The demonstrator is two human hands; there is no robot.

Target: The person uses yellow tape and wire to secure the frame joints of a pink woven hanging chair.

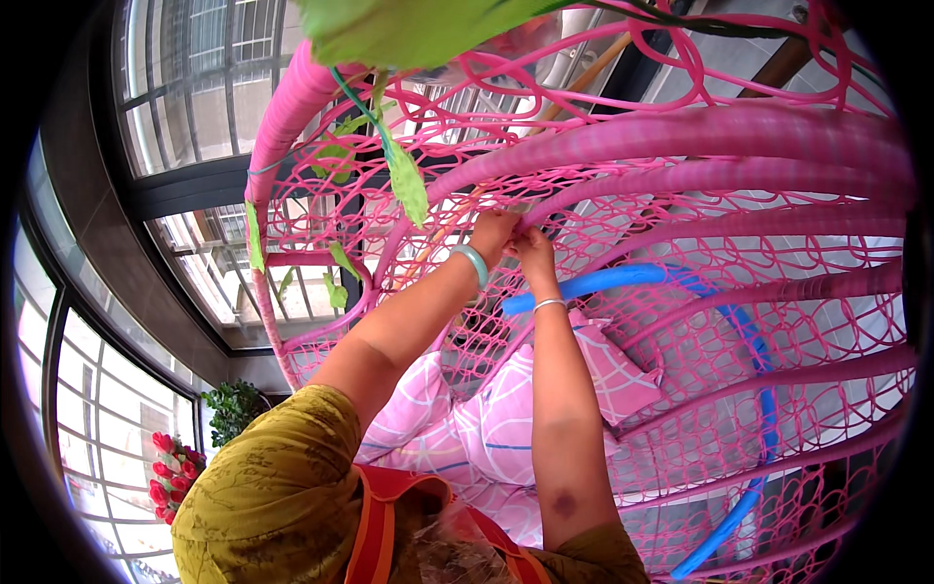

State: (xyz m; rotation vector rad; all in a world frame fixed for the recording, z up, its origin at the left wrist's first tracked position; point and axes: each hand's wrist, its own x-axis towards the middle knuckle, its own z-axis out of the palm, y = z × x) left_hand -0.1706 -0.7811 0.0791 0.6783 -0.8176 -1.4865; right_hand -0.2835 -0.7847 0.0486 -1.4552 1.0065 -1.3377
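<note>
Both my hands meet high in the middle of the view, against the woven side of a pink hanging chair. My left hand [493, 235], with a pale green bangle [474, 265] at its wrist, is closed beside a pink wrapped tube [584, 193]. Close to its right, my right hand [534, 257] is pinched shut at the same tube, below a thin silver bracelet [549, 304]. Whatever sits between the fingertips is too small and hidden to make out. Pink netting [457, 190] spreads behind and around both hands.
Below my hands lies a pink checked cushion [501, 419]. A blue foam tube [623, 276] curves along the netting at right. Green artificial leaves [407, 180] hang from the frame at left. Red flowers [167, 479] and a green plant [233, 409] stand by the windows.
</note>
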